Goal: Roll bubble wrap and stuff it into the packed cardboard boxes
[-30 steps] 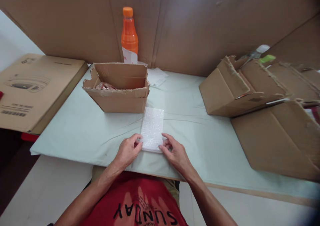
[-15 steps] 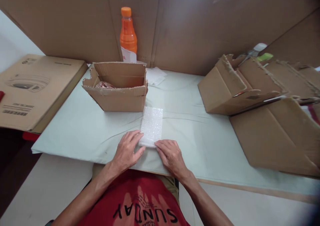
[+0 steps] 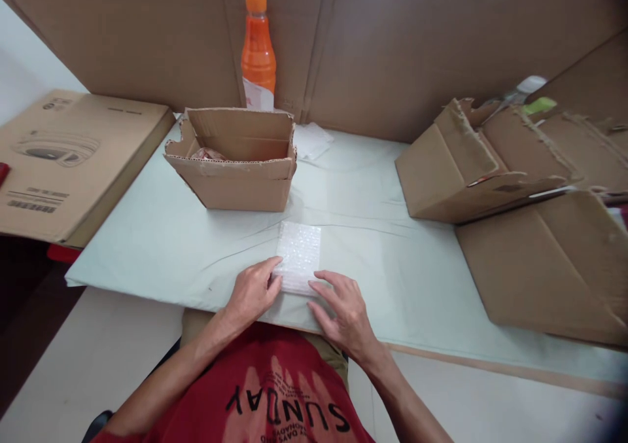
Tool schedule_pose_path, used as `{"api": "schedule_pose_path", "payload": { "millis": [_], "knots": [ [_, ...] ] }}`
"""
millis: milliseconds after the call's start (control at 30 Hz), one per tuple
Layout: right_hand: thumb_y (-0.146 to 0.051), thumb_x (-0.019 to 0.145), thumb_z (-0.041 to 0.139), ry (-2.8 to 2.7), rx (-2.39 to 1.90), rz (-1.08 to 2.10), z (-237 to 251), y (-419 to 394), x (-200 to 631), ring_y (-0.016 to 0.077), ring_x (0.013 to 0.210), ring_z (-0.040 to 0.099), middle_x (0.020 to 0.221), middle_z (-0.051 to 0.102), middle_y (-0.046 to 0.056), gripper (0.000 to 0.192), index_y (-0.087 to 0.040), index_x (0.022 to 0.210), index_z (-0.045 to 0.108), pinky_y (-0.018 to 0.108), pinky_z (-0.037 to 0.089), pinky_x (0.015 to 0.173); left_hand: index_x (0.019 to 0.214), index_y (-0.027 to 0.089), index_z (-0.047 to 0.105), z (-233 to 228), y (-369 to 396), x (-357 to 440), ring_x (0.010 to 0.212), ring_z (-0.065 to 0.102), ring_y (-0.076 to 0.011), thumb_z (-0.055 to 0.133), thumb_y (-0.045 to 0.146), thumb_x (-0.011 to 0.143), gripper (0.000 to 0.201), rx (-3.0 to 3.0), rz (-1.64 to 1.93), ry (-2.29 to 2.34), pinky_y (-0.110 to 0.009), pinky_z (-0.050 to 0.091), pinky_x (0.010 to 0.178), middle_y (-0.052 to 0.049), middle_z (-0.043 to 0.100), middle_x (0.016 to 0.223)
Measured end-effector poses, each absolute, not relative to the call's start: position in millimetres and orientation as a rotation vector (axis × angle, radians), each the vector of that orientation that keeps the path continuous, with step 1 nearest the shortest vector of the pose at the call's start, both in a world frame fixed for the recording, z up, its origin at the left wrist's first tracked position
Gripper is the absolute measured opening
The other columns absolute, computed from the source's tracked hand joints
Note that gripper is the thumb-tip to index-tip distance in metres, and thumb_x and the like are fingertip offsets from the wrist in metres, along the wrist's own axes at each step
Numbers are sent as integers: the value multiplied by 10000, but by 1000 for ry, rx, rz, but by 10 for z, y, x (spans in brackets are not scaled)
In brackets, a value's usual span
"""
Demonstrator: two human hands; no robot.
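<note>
A small rectangle of clear bubble wrap (image 3: 299, 250) lies on the pale cloth-covered table in front of me. Its near edge is doubled over into a thicker band. At its left side, my left hand (image 3: 252, 291) has curled fingers and thumb closed on the near left edge. By the near right corner is my right hand (image 3: 343, 309), thumb and fingers spread apart, the fingertips beside or just touching the folded band.
Beyond the wrap stands an open cardboard box (image 3: 245, 188) with a wrapped item inside. An orange bottle (image 3: 259, 53) is behind it. Several cut cardboard boxes (image 3: 540, 260) fill the right side. A flat printed carton (image 3: 63, 161) lies at left.
The bubble wrap looks shorter, its near edge now folded over. My right hand has loosened, its thumb and fingers spreading away from the corner. The view has shifted slightly.
</note>
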State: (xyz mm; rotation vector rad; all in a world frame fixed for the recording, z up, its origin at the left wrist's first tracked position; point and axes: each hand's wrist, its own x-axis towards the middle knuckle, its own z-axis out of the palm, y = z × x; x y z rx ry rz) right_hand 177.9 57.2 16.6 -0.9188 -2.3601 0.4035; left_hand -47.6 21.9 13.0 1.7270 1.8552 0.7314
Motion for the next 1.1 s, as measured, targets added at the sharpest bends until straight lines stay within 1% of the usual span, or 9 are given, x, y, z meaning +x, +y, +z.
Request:
{"api": "schedule_pose_path", "payload": {
  "millis": [100, 200, 300, 400, 500, 667, 867, 1000, 1100],
  "knots": [
    [-199, 929, 591, -2488, -881, 376, 121, 579, 1729, 310, 1202, 570, 1344, 613, 145, 313, -209, 1240, 623, 478, 488, 925, 1210, 185, 651, 134, 227, -463, 837, 650, -208, 548, 216, 899, 330, 1793, 765, 1892, -330, 524, 827, -72, 703, 933],
    [-150, 951, 540, -2463, -923, 365, 69, 625, 1684, 286, 1128, 610, 1236, 681, 121, 272, -211, 1187, 660, 455, 490, 894, 1228, 178, 635, 155, 178, -476, 1052, 624, -261, 562, 249, 906, 338, 1894, 895, 1847, -398, 507, 930, -128, 671, 1132],
    [-169, 977, 511, -2389, -927, 452, 67, 648, 1677, 254, 1006, 655, 1091, 733, 96, 259, -225, 1160, 686, 431, 500, 854, 1283, 199, 609, 176, 100, -509, 1195, 567, -286, 596, 214, 869, 414, 2006, 963, 1665, -459, 447, 1036, -135, 635, 1283],
    [-214, 991, 513, -2323, -937, 636, 100, 637, 1689, 226, 892, 682, 1004, 750, 75, 243, -230, 1165, 681, 402, 526, 813, 1286, 198, 606, 176, 53, -527, 1112, 609, -261, 548, 160, 885, 407, 1981, 970, 1569, -440, 470, 978, -117, 693, 1186],
    [-257, 998, 520, -2259, -1002, 728, 129, 624, 1699, 223, 918, 692, 1046, 748, 70, 241, -240, 1195, 657, 387, 546, 816, 1278, 190, 612, 157, 75, -521, 968, 652, -226, 521, 171, 910, 379, 1882, 948, 1607, -392, 497, 900, -102, 725, 1115],
    [-255, 974, 558, -2213, -1057, 429, 173, 612, 1716, 274, 1086, 639, 1189, 681, 113, 269, -246, 1231, 635, 449, 507, 887, 1246, 188, 638, 123, 197, -485, 846, 649, -216, 545, 193, 876, 382, 1802, 851, 1801, -370, 513, 862, -82, 729, 967],
    [-216, 937, 591, -2532, -895, 364, 131, 635, 1631, 311, 1195, 565, 1329, 632, 119, 330, -230, 1266, 614, 480, 468, 929, 1203, 201, 635, 140, 231, -472, 830, 618, -206, 545, 214, 886, 330, 1817, 788, 1947, -329, 509, 802, -71, 665, 959],
    [-165, 972, 521, -2502, -923, 350, 59, 727, 1538, 289, 1089, 621, 1210, 702, 101, 271, -220, 1206, 646, 459, 478, 876, 1304, 200, 556, 165, 154, -514, 745, 583, -163, 563, 295, 891, 424, 1459, 977, 1880, -293, 509, 697, -61, 644, 1002],
    [-191, 994, 500, -2352, -958, 468, 65, 754, 1500, 257, 977, 665, 1087, 741, 86, 251, -222, 1184, 661, 428, 501, 838, 1403, 168, 431, 183, 85, -512, 863, 631, -173, 592, 320, 855, 591, 1031, 1128, 1681, -308, 537, 746, -108, 635, 1129]
  ]
}}
